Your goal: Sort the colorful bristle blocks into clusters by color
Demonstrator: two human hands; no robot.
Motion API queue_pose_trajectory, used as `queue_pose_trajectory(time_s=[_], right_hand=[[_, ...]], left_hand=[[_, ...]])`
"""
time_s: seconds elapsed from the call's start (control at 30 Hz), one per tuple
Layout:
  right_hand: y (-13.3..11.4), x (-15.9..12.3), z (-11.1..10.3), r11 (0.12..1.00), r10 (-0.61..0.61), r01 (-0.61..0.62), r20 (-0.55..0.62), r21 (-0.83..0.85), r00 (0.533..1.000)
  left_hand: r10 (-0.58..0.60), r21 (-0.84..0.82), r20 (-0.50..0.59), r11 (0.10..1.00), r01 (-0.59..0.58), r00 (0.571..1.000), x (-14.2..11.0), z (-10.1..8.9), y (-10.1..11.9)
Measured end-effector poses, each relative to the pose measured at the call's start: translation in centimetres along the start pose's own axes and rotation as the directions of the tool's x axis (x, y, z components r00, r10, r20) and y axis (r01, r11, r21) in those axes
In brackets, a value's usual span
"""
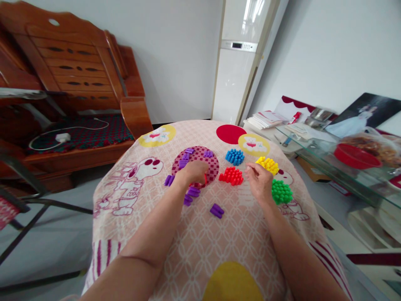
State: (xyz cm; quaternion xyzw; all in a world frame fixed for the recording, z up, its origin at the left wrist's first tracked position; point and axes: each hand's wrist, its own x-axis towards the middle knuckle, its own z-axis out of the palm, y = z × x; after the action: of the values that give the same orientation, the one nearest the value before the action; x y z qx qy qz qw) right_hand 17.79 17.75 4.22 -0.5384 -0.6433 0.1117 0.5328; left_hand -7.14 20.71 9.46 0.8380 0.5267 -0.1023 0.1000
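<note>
My left hand [194, 172] lies curled, palm down, on the patterned cloth [238, 234], over a small red piece [205, 180] that peeks out at its edge. Loose purple pieces [216, 210] are scattered around it. My right hand [259, 180] rests with fingers bent and pinched together between the red pile [231, 175] and the green pile [281, 192]. What it pinches, if anything, is hidden. A yellow pile [267, 164] and a blue pile [234, 156] lie just beyond.
A wooden bench [78, 83] with a white charger and cable stands at the left. A tall white air conditioner [239, 62] is at the back. A glass table [344, 167] with a red bowl, papers and a metal pot stands at the right.
</note>
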Motion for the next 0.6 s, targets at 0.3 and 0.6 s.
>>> queue_pose_trajectory(time_s=[0.3,0.6], right_hand=[[-0.2,0.0,-0.3,0.999,0.037,-0.037,0.004,0.021,0.999],[0.0,0.2,-0.2,0.998,0.046,-0.046,0.002,0.033,0.999]], left_hand=[[0.02,-0.02,-0.229,0.999,-0.025,0.973,1.5,1.3,-0.3],[-0.06,-0.242,-0.39,0.969,-0.039,0.919,1.0,0.3,-2.0]])
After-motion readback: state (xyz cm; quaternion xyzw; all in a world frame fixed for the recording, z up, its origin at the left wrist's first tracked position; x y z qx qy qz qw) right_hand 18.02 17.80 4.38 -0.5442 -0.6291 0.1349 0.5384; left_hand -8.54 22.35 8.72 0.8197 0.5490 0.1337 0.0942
